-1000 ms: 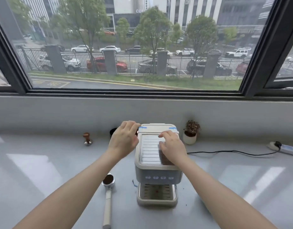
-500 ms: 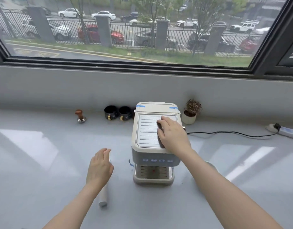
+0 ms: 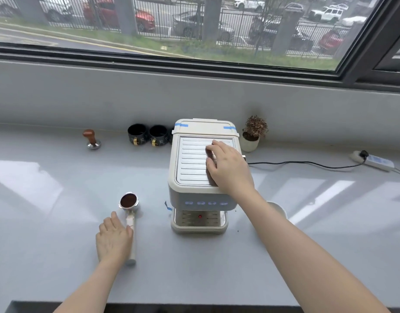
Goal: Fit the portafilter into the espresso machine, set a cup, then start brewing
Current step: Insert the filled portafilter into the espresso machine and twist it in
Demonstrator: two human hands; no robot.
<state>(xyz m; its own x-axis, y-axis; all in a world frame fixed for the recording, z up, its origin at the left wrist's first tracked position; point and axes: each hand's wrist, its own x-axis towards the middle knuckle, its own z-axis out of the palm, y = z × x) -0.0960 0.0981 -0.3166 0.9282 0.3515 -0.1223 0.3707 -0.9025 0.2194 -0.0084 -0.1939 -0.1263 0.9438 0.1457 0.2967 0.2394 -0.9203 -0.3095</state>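
A cream espresso machine (image 3: pixel 194 199) stands mid-counter, its drip tray (image 3: pixel 199 225) bare. My right hand (image 3: pixel 228 168) lies flat on the machine's ribbed top, holding nothing. The portafilter (image 3: pixel 128 202), its basket full of dark ground coffee, lies on the counter left of the machine with its pale handle pointing toward me. My left hand (image 3: pixel 114 239) is wrapped over that handle from the left, and the portafilter still rests on the counter. A white cup (image 3: pixel 278 210) sits right of the machine, partly hidden by my right forearm.
Two black cups (image 3: pixel 147 134) and a wooden-topped tamper (image 3: pixel 92 138) stand at the back left by the wall. A small potted plant (image 3: pixel 253 136) sits behind the machine's right corner. A black cable (image 3: pixel 307 163) runs to a power strip (image 3: pixel 375 161).
My left hand left the machine's top, dropped to the counter and closed over the portafilter's handle. My right hand stayed on the machine. The view tilted down and closer.
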